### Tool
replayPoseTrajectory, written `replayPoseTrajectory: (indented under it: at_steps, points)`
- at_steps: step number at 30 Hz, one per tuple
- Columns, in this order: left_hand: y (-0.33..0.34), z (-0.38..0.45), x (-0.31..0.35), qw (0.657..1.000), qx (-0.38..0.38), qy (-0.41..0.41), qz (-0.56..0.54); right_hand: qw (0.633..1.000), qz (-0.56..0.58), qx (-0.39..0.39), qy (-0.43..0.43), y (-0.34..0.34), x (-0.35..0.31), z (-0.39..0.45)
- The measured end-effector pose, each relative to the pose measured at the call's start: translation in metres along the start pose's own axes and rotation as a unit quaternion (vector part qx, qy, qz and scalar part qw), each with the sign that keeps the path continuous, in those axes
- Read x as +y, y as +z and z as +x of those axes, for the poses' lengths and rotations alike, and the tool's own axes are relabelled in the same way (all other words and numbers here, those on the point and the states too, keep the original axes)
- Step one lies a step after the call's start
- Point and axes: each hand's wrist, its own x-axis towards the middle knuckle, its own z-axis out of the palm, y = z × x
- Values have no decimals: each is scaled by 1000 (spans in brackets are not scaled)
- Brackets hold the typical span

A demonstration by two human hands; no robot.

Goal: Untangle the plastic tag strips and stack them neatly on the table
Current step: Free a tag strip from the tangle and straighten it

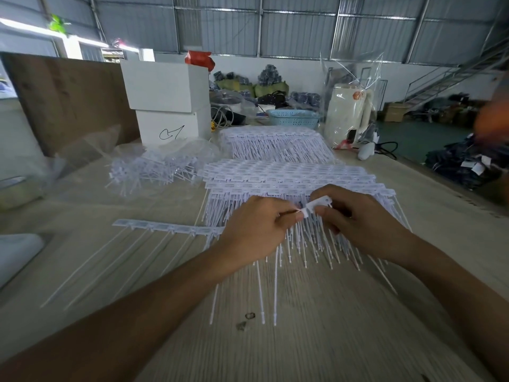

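— Surface?
— Pale wood-grain table (316, 340), under a grey corrugated metal roof (275, 28); bundles of dark goods (275, 86) heaped along the far white wall.
— On the table?
— Near stack of white plastic tag strips (289, 175) at centre, tails fanned toward the camera. Second, farther stack of the same strips (275, 142) behind it. Tangled heap of loose white strips (148, 169) to the left, beside crumpled clear plastic wrap (82, 150). One single flat white strip (165, 227) lying apart at left, tails trailing forward.
— Hands?
— Left hand (253, 227) and right hand (358, 216) together over the near stack's tails, both pinching one small white tag piece (316, 206) between fingertips.
— Edges?
— Two stacked white boxes (168, 100), light blue perforated basket (294, 118) and cream plastic kettle in a clear bag (349, 114) lining the far side. Table edge running down the right, green floor beyond.
— Open room?
— Bare tabletop toward the camera, save two small dark scraps (246, 321).
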Motion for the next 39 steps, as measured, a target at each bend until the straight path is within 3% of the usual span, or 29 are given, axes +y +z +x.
replayPoseTrajectory:
  at_steps: [4,9,12,16,21,25,33,36,39]
  points:
    - [-2,0,-1,1000,11,19,-1,1000,3,7,19,1,4,-1]
    - [1,-7,3,998,37,49,-22,987,-37,118,104,-12,17,3]
    - [2,-4,4,998,40,47,-32,986,40,59,150,-18,22,0]
    - [0,-3,2,997,24,37,-58,993,-74,-47,75,-6,15,-1]
    - [-2,-4,4,995,18,22,-100,997,26,-33,69,-5,9,-1]
    - [-8,-6,8,993,-4,21,-117,994,-55,-59,78,-5,11,-3]
    - [-14,-7,10,990,-55,-4,-128,987,-34,53,151,-5,12,3]
    - [-13,-6,8,993,-20,2,-116,974,110,30,198,-3,1,1]
    - [-11,-5,9,995,20,37,-95,928,279,-45,244,6,-14,-1]
